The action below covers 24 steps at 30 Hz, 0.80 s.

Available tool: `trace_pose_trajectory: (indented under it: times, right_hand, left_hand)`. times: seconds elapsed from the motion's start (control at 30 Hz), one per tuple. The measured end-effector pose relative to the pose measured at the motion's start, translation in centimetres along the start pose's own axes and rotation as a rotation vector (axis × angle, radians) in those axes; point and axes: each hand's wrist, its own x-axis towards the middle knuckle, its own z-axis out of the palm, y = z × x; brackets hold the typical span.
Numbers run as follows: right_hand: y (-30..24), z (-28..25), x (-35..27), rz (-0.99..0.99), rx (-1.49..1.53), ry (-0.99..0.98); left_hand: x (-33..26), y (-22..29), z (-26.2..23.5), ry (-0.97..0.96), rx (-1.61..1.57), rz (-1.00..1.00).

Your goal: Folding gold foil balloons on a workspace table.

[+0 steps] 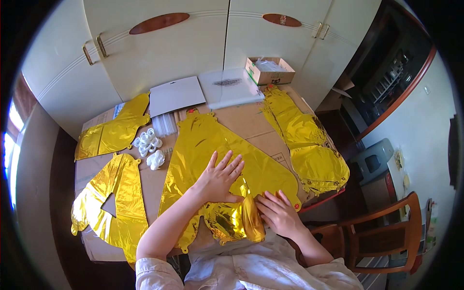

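Note:
A large gold foil balloon (208, 140) lies flat before me, its near edge bunched into a shiny fold (252, 220). My left hand (216, 180) presses on the foil with its fingers spread. Just right of the fold, my right hand (281, 212) rests on the foil with its fingers stretched out. Neither hand grips anything visible. At the left lie another gold foil balloon (128, 193), with a hole in its middle, and a further gold foil piece (108, 133). A pile of gold foil balloons (309, 150) covers the table's right side.
White ribbon rolls (147, 142) and a bundle of clear straws (165, 124) sit left of the large balloon. Behind are a white board (177, 95), a clear plastic bag (229, 89) and a small carton (270, 75). A wooden chair (411, 232) stands at the right.

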Motion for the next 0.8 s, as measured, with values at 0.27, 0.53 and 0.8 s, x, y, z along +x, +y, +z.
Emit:
trace_pose_trajectory:
  times: [0.27, 0.53, 0.8]
  right_hand:
    - [-0.6, 0.7, 0.0, -0.064, -0.017, 0.02]
    - [0.1, -0.4, 0.9, -0.135, 0.017, -0.061]
    - [0.7, -1.1, 2.3, -0.183, 0.026, -0.139]
  left_hand:
    - [0.0, -0.1, 0.2, -0.001, -0.005, 0.002]
    - [0.0, -0.4, 1.0, 0.061, 0.01, 0.014]
    - [0.1, 0.0, 0.2, 0.006, -0.047, -0.01]
